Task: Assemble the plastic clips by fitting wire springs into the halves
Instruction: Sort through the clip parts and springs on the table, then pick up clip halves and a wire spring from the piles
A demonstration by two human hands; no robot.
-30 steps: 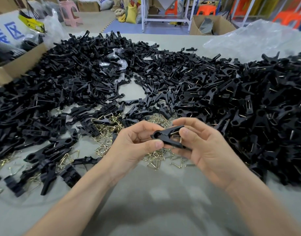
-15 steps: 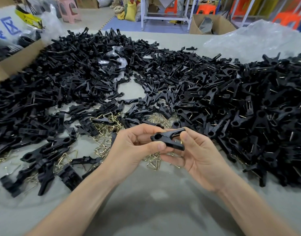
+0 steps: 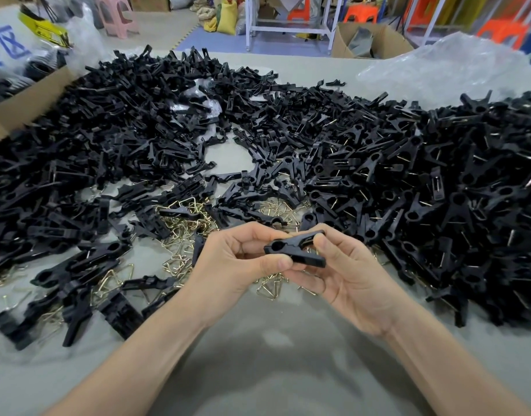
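Shift: right hand (image 3: 354,274) slid back, baring black plastic clip (image 3: 294,250) between both hands.
Left hand (image 3: 237,259): pinching holed end, steadying it.
Right hand: gripping tail, likely seating spring.
Wire springs (image 3: 183,223): heaped just beyond fingers, within reach.

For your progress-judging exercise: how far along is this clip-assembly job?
Done: the big heap of assembled clips on the right, wire showing in many. In hand: left hand and right hand both pinch one clip; its spring is not visible. To do: a large heap of loose halves and scattered springs.
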